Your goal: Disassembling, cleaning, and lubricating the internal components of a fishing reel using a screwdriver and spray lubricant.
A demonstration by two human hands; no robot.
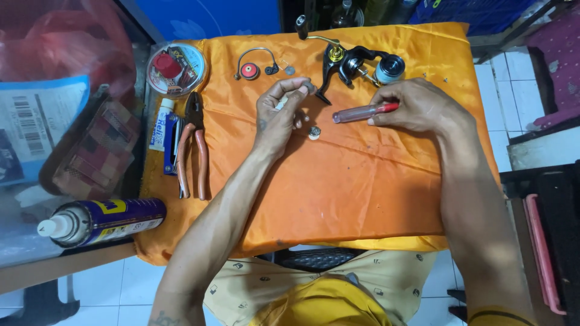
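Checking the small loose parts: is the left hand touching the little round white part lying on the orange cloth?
Apart. The head view shows a strip of orange cloth between the left hand and the round white part.

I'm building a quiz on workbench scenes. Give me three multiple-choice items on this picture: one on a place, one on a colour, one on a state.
1. Where do the pliers lie?
A. Left part of the cloth, beside the tube
B. Under the fishing reel
C. On the floor tiles

2. What colour is the cloth?
A. Green
B. Orange
C. White

3. What does the right hand hold?
A. Nothing
B. The spray can
C. A screwdriver with a clear red handle

Answers: 1 A, they rest next to the tube. 2 B, the cloth is orange throughout. 3 C, the fingers grip the screwdriver, while the left hand pinches a small pale part in front of the fishing reel.
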